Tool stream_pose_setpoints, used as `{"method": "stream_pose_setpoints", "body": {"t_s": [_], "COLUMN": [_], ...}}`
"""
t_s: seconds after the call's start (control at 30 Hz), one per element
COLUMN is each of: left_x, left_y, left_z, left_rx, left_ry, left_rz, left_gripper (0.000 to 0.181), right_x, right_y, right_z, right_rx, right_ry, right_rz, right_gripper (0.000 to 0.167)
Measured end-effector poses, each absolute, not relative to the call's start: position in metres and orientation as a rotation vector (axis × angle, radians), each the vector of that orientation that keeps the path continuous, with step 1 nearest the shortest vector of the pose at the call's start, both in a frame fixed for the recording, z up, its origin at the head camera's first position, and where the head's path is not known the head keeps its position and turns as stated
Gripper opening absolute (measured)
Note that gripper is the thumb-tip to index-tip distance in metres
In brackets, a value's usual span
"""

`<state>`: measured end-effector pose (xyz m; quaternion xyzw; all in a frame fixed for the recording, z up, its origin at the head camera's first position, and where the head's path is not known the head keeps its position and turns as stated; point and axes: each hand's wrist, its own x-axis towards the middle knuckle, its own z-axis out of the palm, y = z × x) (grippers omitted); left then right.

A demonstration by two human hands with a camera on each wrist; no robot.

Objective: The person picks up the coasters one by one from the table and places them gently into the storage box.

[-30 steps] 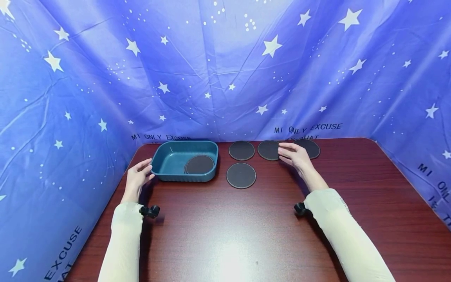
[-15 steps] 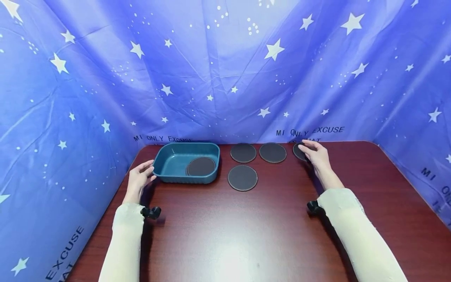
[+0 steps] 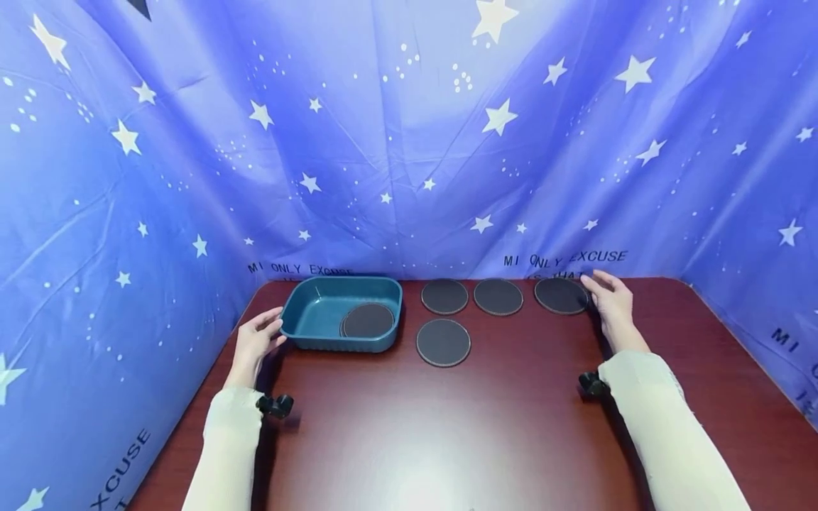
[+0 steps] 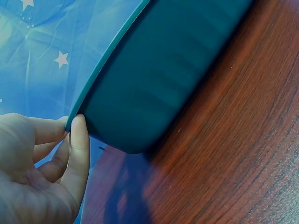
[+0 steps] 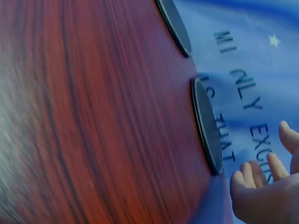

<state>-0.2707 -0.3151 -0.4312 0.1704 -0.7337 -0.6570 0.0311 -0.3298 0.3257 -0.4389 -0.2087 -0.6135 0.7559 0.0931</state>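
At the back left of the table stands a teal rectangular tub [image 3: 341,343] with rounded corners. My left hand [image 3: 254,343] pinches its left rim between thumb and fingers, as the left wrist view shows. Inside, at the right end, lies a round black coaster [image 3: 369,321]; a second edge shows beneath it. My right hand [image 3: 612,305] is just right of the rightmost black coaster [image 3: 561,295], holding nothing, fingers loosely bent. That coaster lies flat, and in the right wrist view a slight gap parts it from the hand [image 5: 266,186].
Along the back edge lie two more coasters, a middle one [image 3: 498,297] and a left one [image 3: 444,296]. Another coaster [image 3: 444,343] lies in front of the left one. A blue star-patterned curtain [image 3: 409,142] closes off the back and sides of the brown table [image 3: 511,411].
My right hand has moved right, past the rightmost coaster, uncovering it. The left hand has stayed at the tub's rim. The head view has tilted up slightly.
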Motion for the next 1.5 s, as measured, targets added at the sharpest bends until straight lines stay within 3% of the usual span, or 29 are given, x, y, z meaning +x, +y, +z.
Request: {"method": "stream_pose_setpoints", "body": {"t_s": [0.1,0.2,0.4,0.77,1.3,1.5], "left_x": [-0.266,-0.266,-0.269,-0.269,-0.270,-0.270], "left_y": [-0.314,-0.313,-0.313,-0.314,-0.314,-0.315], "left_z": [-0.437,-0.438,-0.435,-0.435,-0.434,-0.435], "left_rx": [0.549,0.508,0.545,0.544,0.547,0.544], "left_ry": [-2.289,-2.285,-2.275,-2.276,-2.282,-2.263], "left_rz": [-2.014,-2.016,-2.003,-2.008,-2.002,-2.007], "left_gripper": [0.048,0.049,0.047,0.048,0.048,0.048], "right_x": [-0.323,-0.323,-0.334,-0.343,-0.347,-0.342], "right_y": [0.337,0.344,0.345,0.343,0.335,0.334], "right_z": [-0.451,-0.456,-0.456,-0.457,-0.453,-0.450], "right_rx": [-0.711,-0.640,-0.311,-0.142,0.107,0.104], "right_ry": [-1.934,-2.070,-2.590,-2.914,-2.957,-3.043], "right_rz": [2.320,2.333,1.884,1.301,1.168,1.201], "right_gripper": [0.078,0.085,0.084,0.083,0.080,0.090]}}
